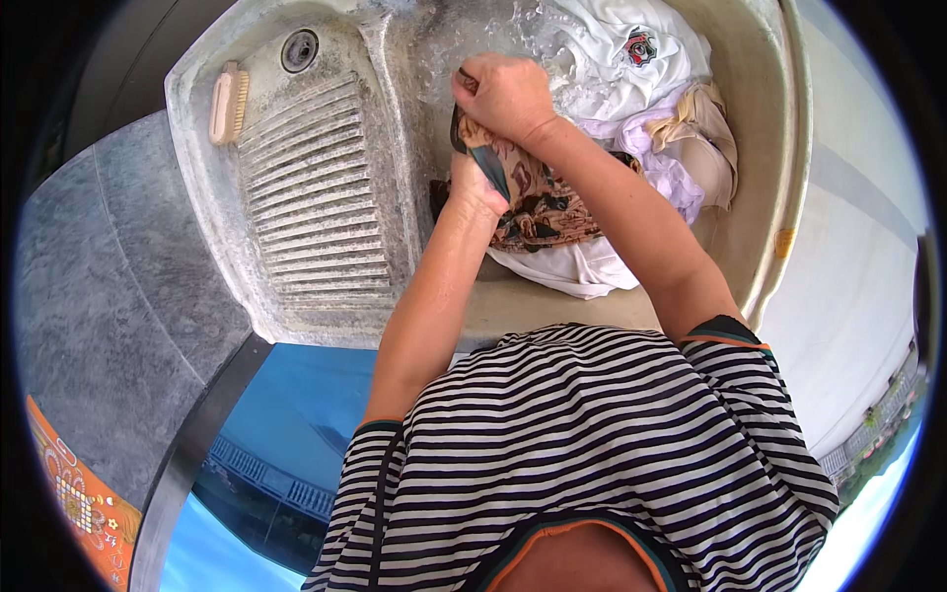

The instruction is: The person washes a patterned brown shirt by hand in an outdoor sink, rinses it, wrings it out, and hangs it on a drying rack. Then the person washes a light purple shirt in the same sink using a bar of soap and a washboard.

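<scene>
Both my hands are closed on a wet brown patterned garment [552,212] with dark trim, over the right-hand basin of a wash sink [473,314]. My right hand [508,97] is a fist round its dark-edged upper part. Just below and nearer to me, my left hand [477,185] grips the same cloth by its dark green edge. The rest of the garment hangs down into the basin, partly behind my right forearm. White cloth [577,268] lies beneath it. Beyond my right hand, water [528,35] splashes beside a white garment [617,69] with a small emblem.
A lilac cloth [681,187] and a beige garment [712,148] lie against the basin's right side. At left is a ribbed washboard [316,197] with a drain [300,50] and a scrubbing brush [229,104]. A grey countertop [109,286] adjoins the sink's left edge.
</scene>
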Motion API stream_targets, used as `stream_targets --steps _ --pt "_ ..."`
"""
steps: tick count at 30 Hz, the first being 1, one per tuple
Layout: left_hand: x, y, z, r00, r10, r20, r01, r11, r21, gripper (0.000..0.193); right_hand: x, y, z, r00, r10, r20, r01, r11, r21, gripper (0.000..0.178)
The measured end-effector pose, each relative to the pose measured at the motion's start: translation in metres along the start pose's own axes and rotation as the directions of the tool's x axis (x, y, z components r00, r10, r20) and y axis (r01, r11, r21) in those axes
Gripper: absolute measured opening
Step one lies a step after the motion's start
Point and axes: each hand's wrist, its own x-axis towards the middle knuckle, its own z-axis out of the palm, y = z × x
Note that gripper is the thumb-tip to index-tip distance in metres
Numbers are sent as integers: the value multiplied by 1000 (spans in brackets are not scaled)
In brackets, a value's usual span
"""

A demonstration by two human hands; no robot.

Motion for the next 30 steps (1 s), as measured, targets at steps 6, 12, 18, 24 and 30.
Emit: stream_targets --steps 6,12,18,24,30 --pt "8 67 -19 927 373 31 -358 862 359 70 13 159 -26 947 269 -177 -308 916 -257 48" --pt "47 30 -45 936 252 -246 -24 743 669 81 -63 111 4 889 -272 369 388 876 -288 51" --pt "36 41 -39 962 135 -236 -36 923 384 92 -29 76 -6 731 584 353 -552 810 -197 32" --pt "-5 28 -6 979 -28 201 11 996 85 62 -66 -85 -67 933 -155 324 20 923 385 21" --pt "12 -5 -44 995 78 -62 -78 997 4 40 -44 -10 -11 998 -46 36 42 994 100 22"
